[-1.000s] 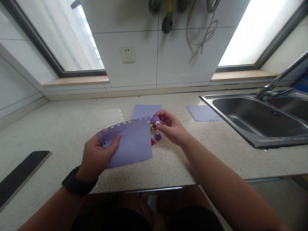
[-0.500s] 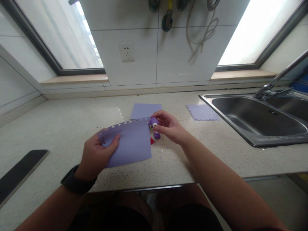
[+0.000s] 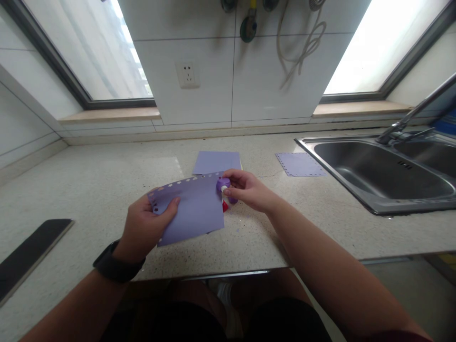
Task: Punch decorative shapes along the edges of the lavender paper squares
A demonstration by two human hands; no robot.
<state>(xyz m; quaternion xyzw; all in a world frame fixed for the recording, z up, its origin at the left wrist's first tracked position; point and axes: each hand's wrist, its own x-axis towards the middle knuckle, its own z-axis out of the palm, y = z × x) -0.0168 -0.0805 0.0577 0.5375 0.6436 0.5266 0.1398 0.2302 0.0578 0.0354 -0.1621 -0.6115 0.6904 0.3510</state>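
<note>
Purple sheet (image 3: 192, 209), punched along top and side edges, up in air over near part of desk (image 3: 249, 256). Left hand (image 3: 149, 223) has its grip closed on sheet's left side, thumb on top. Right hand (image 3: 245, 190), grip pinching purple punch (image 3: 223, 184) right at sheet's upper right corner! Red punch (image 3: 224, 206) just below.

- My right hand (image 3: 251, 192) now has the purple punch (image 3: 223, 183) overlapping the held purple sheet (image 3: 194, 206) at its right edge.
- Green piece now hidden.
- Second purple punch (image 3: 233, 201) now mostly covered.
</note>
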